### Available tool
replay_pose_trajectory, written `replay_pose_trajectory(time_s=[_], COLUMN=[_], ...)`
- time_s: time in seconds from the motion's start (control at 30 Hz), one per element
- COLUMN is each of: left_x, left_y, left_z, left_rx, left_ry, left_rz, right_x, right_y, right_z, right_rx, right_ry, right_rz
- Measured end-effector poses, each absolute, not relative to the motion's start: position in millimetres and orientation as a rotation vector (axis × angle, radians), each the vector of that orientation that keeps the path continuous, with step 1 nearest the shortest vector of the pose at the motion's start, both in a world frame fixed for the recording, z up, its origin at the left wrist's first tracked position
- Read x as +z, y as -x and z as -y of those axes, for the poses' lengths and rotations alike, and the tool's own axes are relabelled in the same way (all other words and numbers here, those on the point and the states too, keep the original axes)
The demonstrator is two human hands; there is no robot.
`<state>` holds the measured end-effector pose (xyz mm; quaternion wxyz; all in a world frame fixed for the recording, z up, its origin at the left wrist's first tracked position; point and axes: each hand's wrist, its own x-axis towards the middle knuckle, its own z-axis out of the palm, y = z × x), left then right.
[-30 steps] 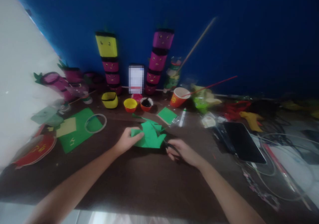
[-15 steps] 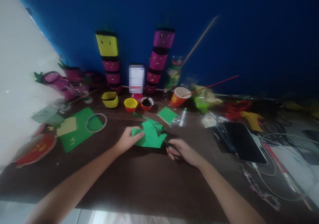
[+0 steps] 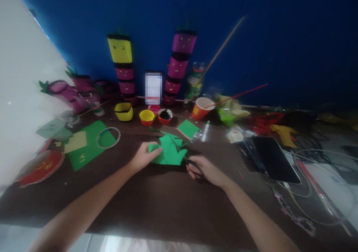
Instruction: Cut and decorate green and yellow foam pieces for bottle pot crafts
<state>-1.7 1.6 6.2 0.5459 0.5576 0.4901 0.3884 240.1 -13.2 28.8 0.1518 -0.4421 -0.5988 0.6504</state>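
Green, jagged-edged sheeting (image 3: pixel 170 153) is pinched by the left hand (image 3: pixel 143 157); the right hand (image 3: pixel 208 170) grips curved-handled scissors (image 3: pixel 198 167).

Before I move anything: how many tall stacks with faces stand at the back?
2: the yellow-topped stack, left of the lit screen; the purple-topped stack, right of it.

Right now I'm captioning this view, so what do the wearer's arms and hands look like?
Left forearm and right forearm are bare, no sleeve in sight; left hand and right hand wear no gloves, and no watch or bracelet shows.
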Motion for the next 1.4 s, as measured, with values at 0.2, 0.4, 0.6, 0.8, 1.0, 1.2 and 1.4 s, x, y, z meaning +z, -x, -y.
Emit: replay_pose_trajectory(time_s=[0.2,0.4,0.6,0.8,1.0,1.2,1.4], left_x=[5.3,3.4,1.2,-1.4,-7.5,-3.7,-1.2], left_y=[2.5,2.8,3.5,4.1,4.9,3.1,1.6], left_z=[-2.4,-2.4,-2.9,-3.1,-4.0,-3.1,-2.5], left_rx=[0.915,0.921,0.925,0.94,0.958,0.996,1.063], left_ry=[-1.327,-1.323,-1.313,-1.275,-1.229,-1.173,-1.122], left_rz=[-1.164,-1.143,-1.132,-1.124,-1.112,-1.137,-1.138], right_x=[26.4,31.5,31.1,31.0,28.7,33.6,33.3], right_y=[-241.4,-240.9,-242.6,-242.8,-246.2,-244.1,-242.3], right_z=[11.9,12.9,13.0,12.4,10.6,11.1,11.7], right_rx=[1.877,1.844,1.823,1.82,1.85,1.833,1.857], right_ry=[1.275,1.296,1.313,1.311,1.297,1.309,1.287], right_rz=[1.708,1.723,1.744,1.736,1.75,1.772,1.727])
